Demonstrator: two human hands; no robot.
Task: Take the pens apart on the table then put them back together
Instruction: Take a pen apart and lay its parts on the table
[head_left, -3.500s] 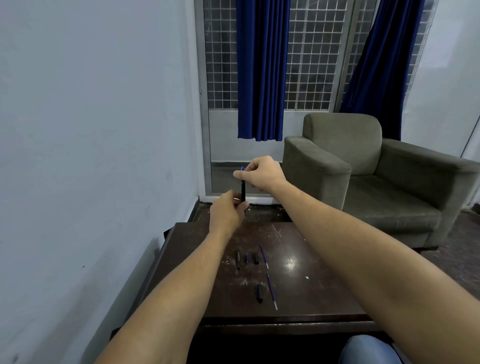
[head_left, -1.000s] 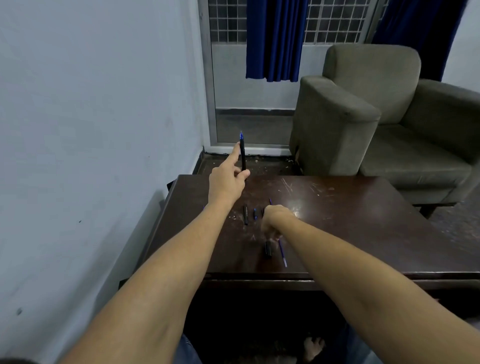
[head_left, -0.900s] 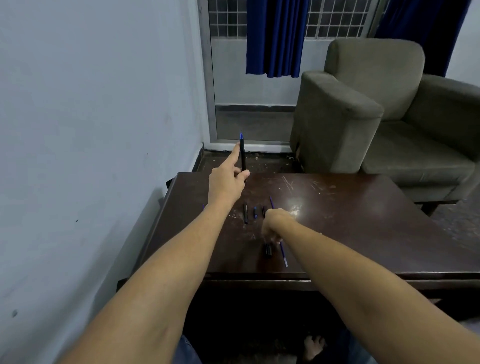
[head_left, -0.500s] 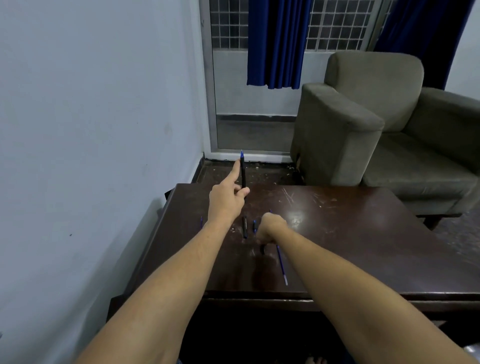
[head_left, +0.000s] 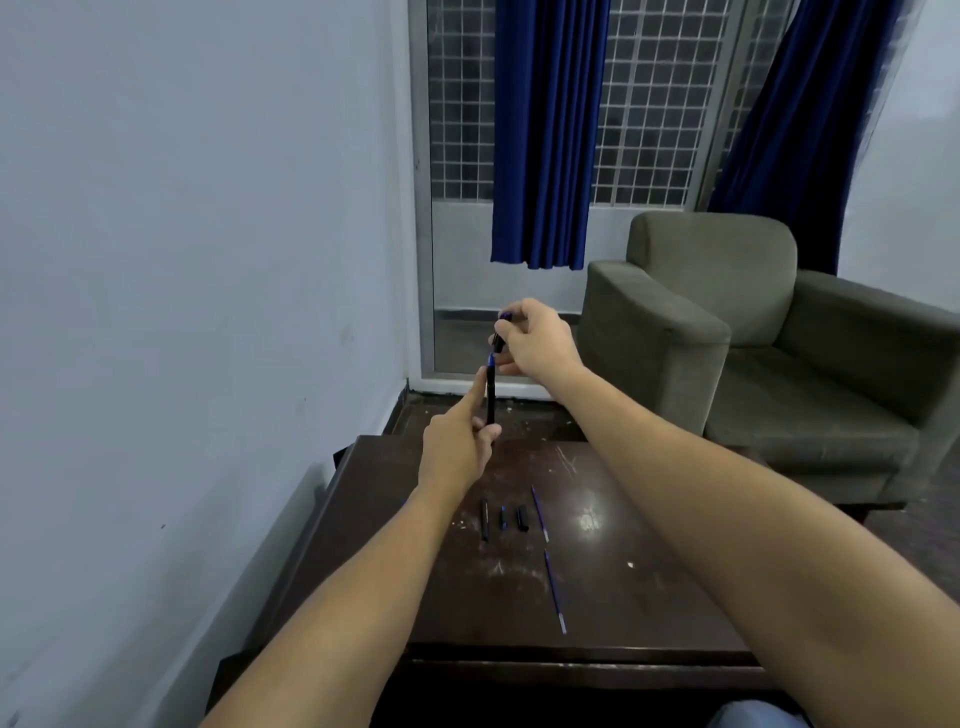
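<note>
A scuffed dark table stands against the pale wall. Toward six o'clock on it lies a loose blue refill. A second refill lies just beyond, with three short black pieces in a row at its nine o'clock. Over the far edge the left hand pinches a black barrel upright, forefinger straight along it. At the barrel's one o'clock the right hand grips a small cap piece just above the blue tip. This looks like reassembly; next, align it and seat it squarely. No writing is legible. Behind stand an armchair and blue curtains.
</note>
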